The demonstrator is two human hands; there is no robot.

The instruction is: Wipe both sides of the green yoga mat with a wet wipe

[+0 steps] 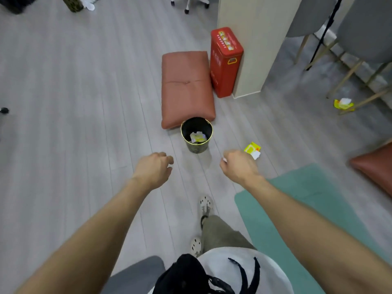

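The green yoga mat (301, 211) lies flat on the grey floor at the lower right, beside my legs. My right hand (238, 166) is stretched out above the floor just past the mat's far corner. Its fingers are curled, and a sliver of white wet wipe (224, 159) shows at the thumb side. My left hand (154, 168) reaches forward at the same height with loosely curled fingers and holds nothing. A yellow wipe packet (252, 148) with a white piece lies on the floor just beyond my right hand.
A small black bin (206, 128) holding yellow and white scraps stands ahead between my hands. Behind it lie a brown cushion (186, 85) and a red tin box (226, 60) against a pillar. Another cushion (375, 166) and chair legs with a yellow packet (343, 103) are at right.
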